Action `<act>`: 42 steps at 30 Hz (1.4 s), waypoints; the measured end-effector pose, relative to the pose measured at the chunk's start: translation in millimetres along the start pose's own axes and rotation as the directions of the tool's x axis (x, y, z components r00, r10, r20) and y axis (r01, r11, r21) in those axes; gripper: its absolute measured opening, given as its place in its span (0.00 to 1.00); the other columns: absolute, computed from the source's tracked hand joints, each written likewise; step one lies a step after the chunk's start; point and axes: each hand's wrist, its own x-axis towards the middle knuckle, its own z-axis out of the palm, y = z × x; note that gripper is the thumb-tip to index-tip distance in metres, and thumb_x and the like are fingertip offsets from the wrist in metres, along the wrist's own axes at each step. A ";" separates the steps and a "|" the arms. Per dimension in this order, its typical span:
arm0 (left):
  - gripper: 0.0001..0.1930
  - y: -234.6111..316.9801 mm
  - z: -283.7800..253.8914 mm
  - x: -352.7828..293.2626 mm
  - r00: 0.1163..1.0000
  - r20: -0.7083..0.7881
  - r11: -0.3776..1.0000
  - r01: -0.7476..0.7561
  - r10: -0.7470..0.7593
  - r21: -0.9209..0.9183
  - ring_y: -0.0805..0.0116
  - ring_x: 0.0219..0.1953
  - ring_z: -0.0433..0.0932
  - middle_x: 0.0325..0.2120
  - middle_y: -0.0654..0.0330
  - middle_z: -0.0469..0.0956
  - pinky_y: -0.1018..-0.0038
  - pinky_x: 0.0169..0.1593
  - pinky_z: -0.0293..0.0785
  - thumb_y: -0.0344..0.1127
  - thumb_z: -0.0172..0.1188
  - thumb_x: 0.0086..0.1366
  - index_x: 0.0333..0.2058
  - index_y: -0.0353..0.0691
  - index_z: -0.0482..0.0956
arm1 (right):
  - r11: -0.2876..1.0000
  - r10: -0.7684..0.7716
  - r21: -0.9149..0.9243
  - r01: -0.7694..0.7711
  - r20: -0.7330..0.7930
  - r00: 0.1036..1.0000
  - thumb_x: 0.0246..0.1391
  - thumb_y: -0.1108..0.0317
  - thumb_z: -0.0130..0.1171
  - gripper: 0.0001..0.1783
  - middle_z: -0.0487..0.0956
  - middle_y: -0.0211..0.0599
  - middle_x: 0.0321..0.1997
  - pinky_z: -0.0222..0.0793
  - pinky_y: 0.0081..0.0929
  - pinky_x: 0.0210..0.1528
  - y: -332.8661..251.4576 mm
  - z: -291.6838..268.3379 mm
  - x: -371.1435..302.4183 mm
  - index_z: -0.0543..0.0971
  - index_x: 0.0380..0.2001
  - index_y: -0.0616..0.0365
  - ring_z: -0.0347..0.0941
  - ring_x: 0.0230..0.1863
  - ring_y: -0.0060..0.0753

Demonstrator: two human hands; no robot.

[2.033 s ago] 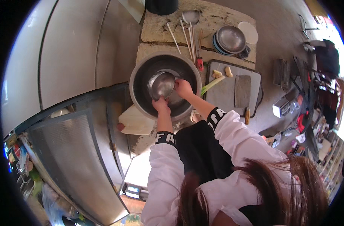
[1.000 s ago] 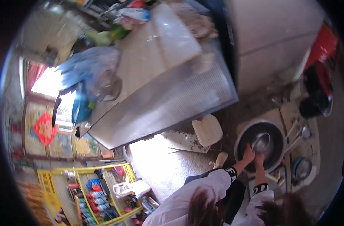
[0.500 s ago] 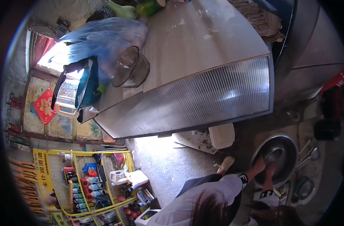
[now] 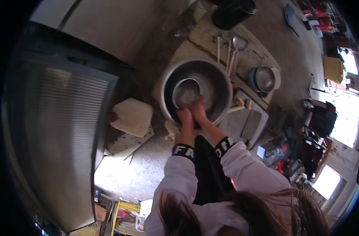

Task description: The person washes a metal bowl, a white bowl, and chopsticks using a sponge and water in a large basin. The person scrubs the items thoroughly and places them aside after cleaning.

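A wide metal basin (image 4: 223, 72) sits low in front of me. Inside it, toward the left wall, is a smaller round metal bowl (image 4: 186, 91) with a bright rim. My left hand (image 4: 184, 115) is closed on the bowl's near rim. Just to its right, my right hand (image 4: 198, 108) grips the same rim, with its fingers partly hidden. The bowl's inside looks grey and blurred, so I cannot tell what is in it.
Right of the basin lie a ladle (image 4: 239, 42), a board (image 4: 252, 125) with yellowish pieces at its edge, and a metal strainer-like bowl (image 4: 264, 78). A black bucket (image 4: 234, 15) stands beyond. Leftward are a white container (image 4: 132, 117) and a ribbed-front cabinet (image 4: 69, 133).
My view has swung right, bringing the basin from the right side to the middle. Both hands are at the small bowl in both frames.
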 end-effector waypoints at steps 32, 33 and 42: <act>0.26 7.9 -6.8 -36.3 0.993 0.102 0.967 0.074 -0.050 -0.242 0.67 0.46 0.72 0.48 0.57 0.70 0.77 0.46 0.70 0.21 0.53 0.54 0.54 0.36 0.64 | 0.978 0.194 -0.034 -0.206 0.515 0.835 0.55 0.66 0.43 0.41 0.73 0.68 0.43 0.70 0.47 0.44 2.4 -62.2 24.3 0.32 0.64 0.60 0.73 0.40 0.63; 0.27 9.1 9.2 -41.8 0.996 0.090 0.957 0.003 0.024 -0.289 0.65 0.46 0.72 0.49 0.56 0.69 0.75 0.48 0.69 0.20 0.52 0.52 0.54 0.35 0.63 | 0.977 0.154 0.075 -0.199 0.399 0.904 0.53 0.66 0.45 0.43 0.71 0.69 0.45 0.68 0.45 0.48 17.1 -47.2 13.1 0.32 0.63 0.63 0.72 0.44 0.63; 0.29 3.1 -5.3 -38.4 0.995 0.097 0.979 0.017 0.003 -0.202 0.62 0.51 0.69 0.53 0.53 0.66 0.69 0.50 0.69 0.22 0.51 0.53 0.56 0.37 0.59 | 0.997 -0.008 -0.061 0.047 0.519 0.855 0.50 0.68 0.48 0.43 0.75 0.67 0.35 0.70 0.47 0.44 12.6 -60.9 36.5 0.36 0.61 0.73 0.74 0.38 0.60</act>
